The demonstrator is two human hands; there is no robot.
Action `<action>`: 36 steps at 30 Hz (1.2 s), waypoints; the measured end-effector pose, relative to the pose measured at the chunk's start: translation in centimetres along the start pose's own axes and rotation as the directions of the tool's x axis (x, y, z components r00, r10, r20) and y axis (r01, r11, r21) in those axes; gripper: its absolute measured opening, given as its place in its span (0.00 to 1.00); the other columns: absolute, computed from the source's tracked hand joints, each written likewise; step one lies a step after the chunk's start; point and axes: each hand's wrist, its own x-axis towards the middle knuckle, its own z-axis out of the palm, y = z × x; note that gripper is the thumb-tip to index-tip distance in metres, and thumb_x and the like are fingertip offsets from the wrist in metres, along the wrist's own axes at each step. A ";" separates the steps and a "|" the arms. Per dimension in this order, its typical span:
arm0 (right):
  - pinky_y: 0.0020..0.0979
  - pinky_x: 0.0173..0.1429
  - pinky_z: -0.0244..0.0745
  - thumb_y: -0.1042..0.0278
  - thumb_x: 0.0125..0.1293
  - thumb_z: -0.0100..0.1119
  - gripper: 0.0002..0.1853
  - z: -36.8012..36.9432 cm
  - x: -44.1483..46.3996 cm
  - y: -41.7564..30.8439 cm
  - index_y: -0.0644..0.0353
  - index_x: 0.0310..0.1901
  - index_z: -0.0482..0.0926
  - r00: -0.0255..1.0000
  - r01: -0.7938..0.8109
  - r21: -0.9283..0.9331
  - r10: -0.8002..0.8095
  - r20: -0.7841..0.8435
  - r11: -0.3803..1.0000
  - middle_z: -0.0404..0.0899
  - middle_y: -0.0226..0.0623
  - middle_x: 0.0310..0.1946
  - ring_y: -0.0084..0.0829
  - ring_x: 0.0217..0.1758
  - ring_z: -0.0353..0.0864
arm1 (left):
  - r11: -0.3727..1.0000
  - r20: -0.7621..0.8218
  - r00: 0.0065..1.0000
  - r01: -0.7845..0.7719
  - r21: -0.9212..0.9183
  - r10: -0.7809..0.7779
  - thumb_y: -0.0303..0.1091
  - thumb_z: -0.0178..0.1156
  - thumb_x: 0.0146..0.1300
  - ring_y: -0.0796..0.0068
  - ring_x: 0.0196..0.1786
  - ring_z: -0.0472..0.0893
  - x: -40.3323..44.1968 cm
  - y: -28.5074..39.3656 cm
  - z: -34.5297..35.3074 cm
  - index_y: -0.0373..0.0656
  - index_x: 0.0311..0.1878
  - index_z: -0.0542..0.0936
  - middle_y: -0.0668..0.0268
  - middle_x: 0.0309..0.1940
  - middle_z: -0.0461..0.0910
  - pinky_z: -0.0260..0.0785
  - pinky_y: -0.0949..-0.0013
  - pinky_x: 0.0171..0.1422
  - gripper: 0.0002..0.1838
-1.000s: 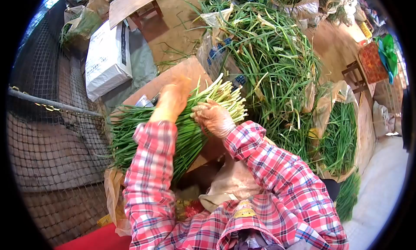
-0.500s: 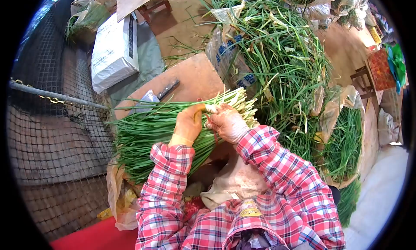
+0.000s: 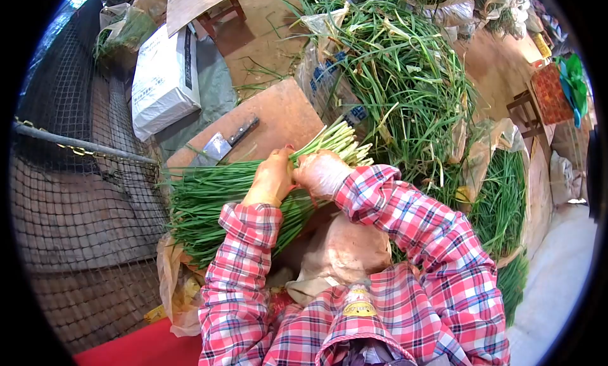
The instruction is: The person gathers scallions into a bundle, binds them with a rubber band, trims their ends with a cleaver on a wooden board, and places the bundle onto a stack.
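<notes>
A thick bunch of long green chives (image 3: pixel 215 198) lies across in front of me, its pale cut ends (image 3: pixel 342 144) pointing to the upper right. My left hand (image 3: pixel 272 178) is closed on top of the bunch near the pale ends. Right beside it, my right hand (image 3: pixel 323 173), in a thin whitish glove, is closed too. Bits of a thin red tie (image 3: pixel 294 187) show between the hands and around the bunch; the fingertips partly hide it. A knife (image 3: pixel 217 147) with a dark handle rests on the board (image 3: pixel 278 112) behind the bunch.
A large heap of loose green stalks (image 3: pixel 411 81) stands to the right, with a bag of chives (image 3: pixel 500 188) nearer me. A white package (image 3: pixel 166 81) lies at the back left. Black netting (image 3: pixel 76 207) with a metal bar (image 3: pixel 82 142) borders the left side.
Both hands have drawn closer together over the bunch and turned slightly, and the right elbow has moved outward. More of the knife blade now shows. The view has shifted a little.
</notes>
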 end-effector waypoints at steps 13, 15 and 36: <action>0.38 0.39 0.70 0.60 0.49 0.58 0.05 1.1 -3.4 -1.8 0.47 0.26 0.80 0.966 -0.172 -0.066 0.156 -0.205 0.983 0.77 0.32 0.27 0.33 0.36 0.79 | 0.934 0.051 0.990 -0.141 0.329 0.132 0.37 0.51 0.60 0.51 0.43 0.76 -0.8 0.6 -0.5 0.46 0.54 0.74 0.57 0.36 0.81 0.68 0.56 0.50 0.18; 0.38 0.40 0.70 0.60 0.47 0.59 0.04 1.3 -4.1 -1.6 0.47 0.26 0.79 0.963 -0.159 -0.026 0.149 -0.224 0.987 0.77 0.33 0.29 0.33 0.37 0.79 | 0.932 0.034 0.984 -0.175 0.319 0.174 0.37 0.51 0.60 0.51 0.41 0.77 -0.7 0.6 -1.2 0.47 0.53 0.75 0.56 0.35 0.81 0.68 0.55 0.48 0.18; 0.40 0.60 0.58 0.55 0.55 0.58 0.10 3.5 -3.3 1.2 0.50 0.33 0.81 0.988 -0.132 0.467 0.155 -0.012 0.874 0.77 0.36 0.37 0.38 0.50 0.72 | 0.997 0.076 0.997 -0.024 -0.080 0.030 0.31 0.52 0.60 0.48 0.45 0.77 -1.5 -0.2 0.4 0.39 0.47 0.74 0.49 0.39 0.79 0.69 0.57 0.49 0.12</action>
